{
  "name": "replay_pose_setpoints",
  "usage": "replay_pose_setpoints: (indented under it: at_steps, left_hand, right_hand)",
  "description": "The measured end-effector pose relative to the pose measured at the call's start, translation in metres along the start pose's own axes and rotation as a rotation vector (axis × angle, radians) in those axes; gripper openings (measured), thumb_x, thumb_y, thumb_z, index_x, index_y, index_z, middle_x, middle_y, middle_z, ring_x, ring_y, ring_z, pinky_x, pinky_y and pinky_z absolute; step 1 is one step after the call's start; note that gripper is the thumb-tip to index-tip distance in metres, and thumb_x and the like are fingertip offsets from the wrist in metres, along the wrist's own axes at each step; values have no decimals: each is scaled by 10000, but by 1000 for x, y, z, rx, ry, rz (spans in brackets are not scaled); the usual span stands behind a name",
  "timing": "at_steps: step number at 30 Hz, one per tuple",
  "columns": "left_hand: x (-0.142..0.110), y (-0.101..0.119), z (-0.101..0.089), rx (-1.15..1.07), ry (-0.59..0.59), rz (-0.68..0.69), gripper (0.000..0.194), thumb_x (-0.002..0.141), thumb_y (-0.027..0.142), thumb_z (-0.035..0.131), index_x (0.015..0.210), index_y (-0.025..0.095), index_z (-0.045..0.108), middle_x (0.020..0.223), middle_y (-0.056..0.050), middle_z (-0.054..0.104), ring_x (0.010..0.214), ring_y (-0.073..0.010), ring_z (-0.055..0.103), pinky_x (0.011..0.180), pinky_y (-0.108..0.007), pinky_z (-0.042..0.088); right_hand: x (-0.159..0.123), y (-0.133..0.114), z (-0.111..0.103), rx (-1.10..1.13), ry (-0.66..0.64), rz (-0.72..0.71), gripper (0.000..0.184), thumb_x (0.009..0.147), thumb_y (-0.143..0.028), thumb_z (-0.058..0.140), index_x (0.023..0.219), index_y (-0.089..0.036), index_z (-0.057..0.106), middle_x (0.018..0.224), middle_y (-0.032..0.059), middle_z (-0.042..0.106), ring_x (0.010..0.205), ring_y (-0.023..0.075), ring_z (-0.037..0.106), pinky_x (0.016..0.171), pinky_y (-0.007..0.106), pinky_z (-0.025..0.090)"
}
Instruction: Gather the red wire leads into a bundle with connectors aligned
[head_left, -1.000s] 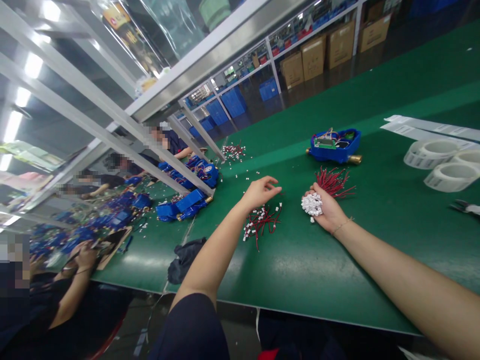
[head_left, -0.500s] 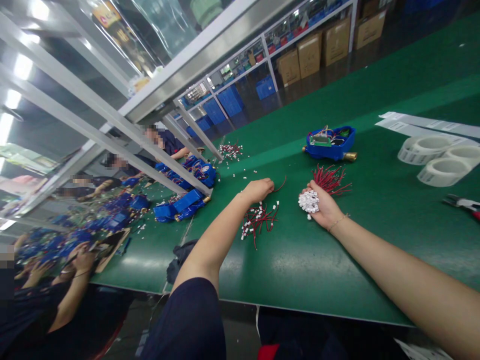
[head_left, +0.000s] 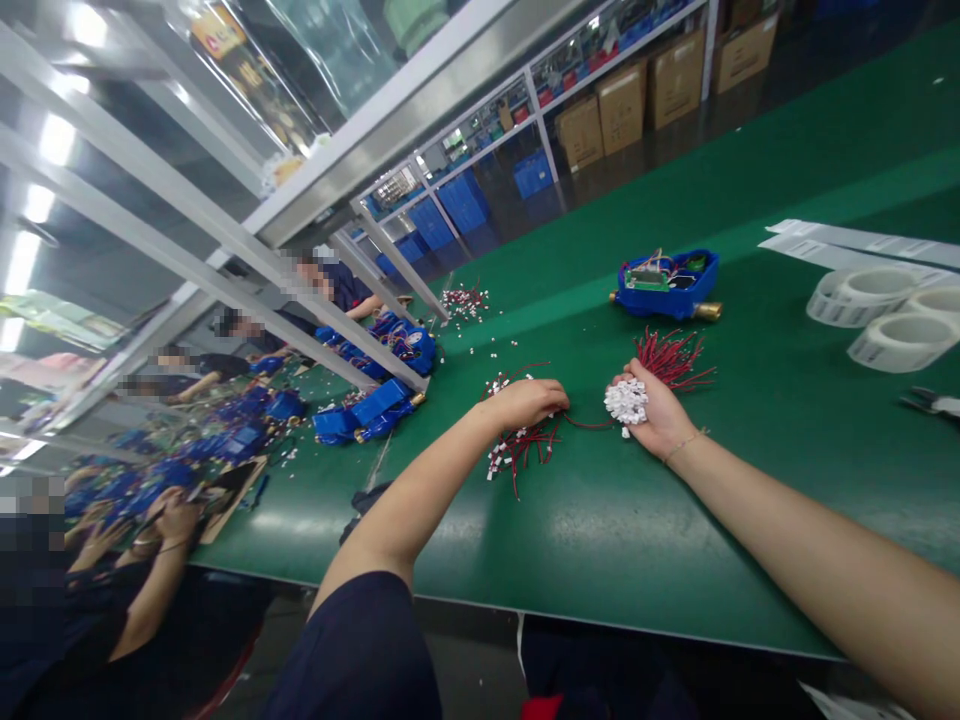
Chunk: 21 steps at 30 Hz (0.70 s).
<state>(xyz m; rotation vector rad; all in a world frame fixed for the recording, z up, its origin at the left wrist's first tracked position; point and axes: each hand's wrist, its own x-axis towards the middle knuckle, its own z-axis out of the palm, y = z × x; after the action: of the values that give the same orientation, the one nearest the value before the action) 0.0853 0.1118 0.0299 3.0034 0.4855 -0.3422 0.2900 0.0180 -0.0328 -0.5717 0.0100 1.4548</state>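
Observation:
My right hand (head_left: 658,420) is closed around a bundle of red-and-black connector wires (head_left: 673,358). Their white plugs (head_left: 625,400) face left in a tight cluster, while the loose wire ends fan out behind the fingers. To the left, my left hand (head_left: 531,402) pinches a single connector wire (head_left: 589,425), which stretches toward the bundle; its plug end is hidden by the fingers. Beneath and beside this hand lies a loose pile of similar wires (head_left: 517,455) with white plugs, partly covered by it.
Beyond the bundle sits an open blue housing (head_left: 664,290) with a circuit board and brass fittings. Label rolls (head_left: 900,340) and pliers (head_left: 930,402) lie at right. Metal shelf posts (head_left: 397,250), blue units (head_left: 367,410) and co-workers' hands (head_left: 176,515) are at left. More plugs (head_left: 465,303) lie farther back.
My left hand has moved slightly right and down, closer to the bundle, with the wire now pointing toward my right hand. My right hand keeps its grip on the bundle.

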Motion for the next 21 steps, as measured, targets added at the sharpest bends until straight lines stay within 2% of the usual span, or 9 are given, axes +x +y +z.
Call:
replay_pose_setpoints:
  at_steps: [4, 8, 12, 14, 17, 21]
  left_hand:
    - [-6, 10, 5, 12, 29, -98, 228, 990, 249, 504, 1095, 267, 706, 1116, -49, 706, 1034, -188, 679, 880, -269, 513]
    - [-20, 10, 9, 32, 126, -309, 217, 994, 325, 503, 1087, 269, 691, 1071, -52, 720, 985, -205, 691, 830, -289, 529]
    - [-38, -22, 2, 30, 247, -614, 287, 1031, 289, 426, 1200, 219, 647, 1119, -87, 726, 994, -198, 691, 842, -309, 536]
    - [-43, -42, 0, 17, 265, -735, 286, 1036, 291, 438, 1204, 187, 645, 1096, -95, 728, 974, -192, 694, 852, -332, 545]
    - [-41, -59, 5, -6, 230, -825, 270, 1003, 354, 556, 1152, 154, 660, 1088, -83, 712, 973, -193, 685, 886, -389, 559]
    - [-28, -63, 21, 6, 154, -881, 281, 977, 377, 609, 1142, 155, 659, 1163, -89, 674, 1035, -207, 660, 921, -429, 561]
  right_hand:
    - [1, -1, -1, 4, -11, 1, 223, 976, -293, 634, 780, -201, 579, 609, -57, 586, 560, 77, 614, 563, 183, 557]
    - [1, -1, -2, -5, -21, 3, 216, 927, -320, 707, 786, -211, 583, 621, -55, 592, 546, 82, 614, 527, 173, 541]
    - [2, 0, -2, -3, -24, 6, 211, 940, -309, 687, 782, -210, 588, 629, -46, 605, 554, 87, 618, 542, 182, 554]
    - [2, 1, -1, -2, -26, 8, 219, 954, -301, 666, 774, -209, 585, 619, -48, 598, 552, 85, 614, 535, 180, 550]
    - [1, 1, 0, -6, -23, 11, 233, 968, -305, 648, 768, -205, 582, 610, -52, 589, 542, 79, 607, 524, 175, 543]
    - [-1, 0, 1, -3, -18, 11, 238, 977, -295, 636, 768, -196, 578, 606, -57, 581, 543, 72, 609, 544, 177, 550]
